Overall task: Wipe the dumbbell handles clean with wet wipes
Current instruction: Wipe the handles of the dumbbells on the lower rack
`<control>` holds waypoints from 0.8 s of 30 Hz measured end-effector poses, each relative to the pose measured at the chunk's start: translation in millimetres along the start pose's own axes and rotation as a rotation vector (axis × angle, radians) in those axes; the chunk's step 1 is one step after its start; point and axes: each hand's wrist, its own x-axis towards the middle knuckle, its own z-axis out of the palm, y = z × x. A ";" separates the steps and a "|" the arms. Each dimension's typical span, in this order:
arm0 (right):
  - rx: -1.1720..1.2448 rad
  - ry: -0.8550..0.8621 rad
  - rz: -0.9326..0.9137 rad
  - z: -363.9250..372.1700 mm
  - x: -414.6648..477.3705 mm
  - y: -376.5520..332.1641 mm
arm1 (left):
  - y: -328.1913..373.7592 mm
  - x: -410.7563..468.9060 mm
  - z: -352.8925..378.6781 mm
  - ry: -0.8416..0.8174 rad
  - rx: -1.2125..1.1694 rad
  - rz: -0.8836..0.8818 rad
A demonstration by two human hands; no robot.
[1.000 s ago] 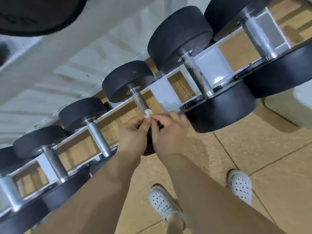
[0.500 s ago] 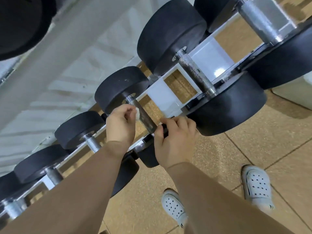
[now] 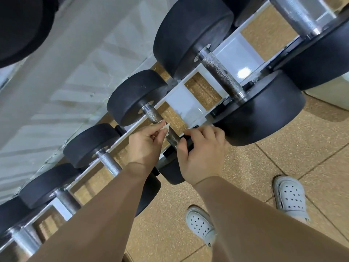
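**Dumbbell**: black round heads. It lies across the white rack. The far head sits beyond the rack's far rail. The near head hangs past the rack's near edge and is mostly hidden beneath the right hand.

**Handle**: knurled metal, dull and dark-flecked. It is bare from the far head to about mid-length.

**Wet wipe**: a small crumpled white wad, touching the left side of the handle at about mid-length.

**Left hand**: thumb and fingertips are curled in and pinch the wet wipe against the handle.

**Right hand**: the fingers are curled over the black part at the handle's near end, with the thumb alongside the metal. It grips the dumbbell there (whether that black part is the head's rim or a rack cradle cannot be told).

**Neighbours on the rack:**
- A larger dumbbell lies toward the rack's right end, its handle also speckled dark.
- A smaller dumbbell lies toward the left end. Its handle is brighter, and its near end is behind the left sleeve.
- Further dumbbells continue toward both ends of the rack.

**Floor**: tan speckled tiles.

**Shoes**: two white perforated shoes stand on the floor just off the rack's near edge.
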 end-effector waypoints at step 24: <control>0.014 0.000 -0.007 -1.1 0.1 0.2 | 20.3 18.6 -11.7 -0.122 -0.120 -0.116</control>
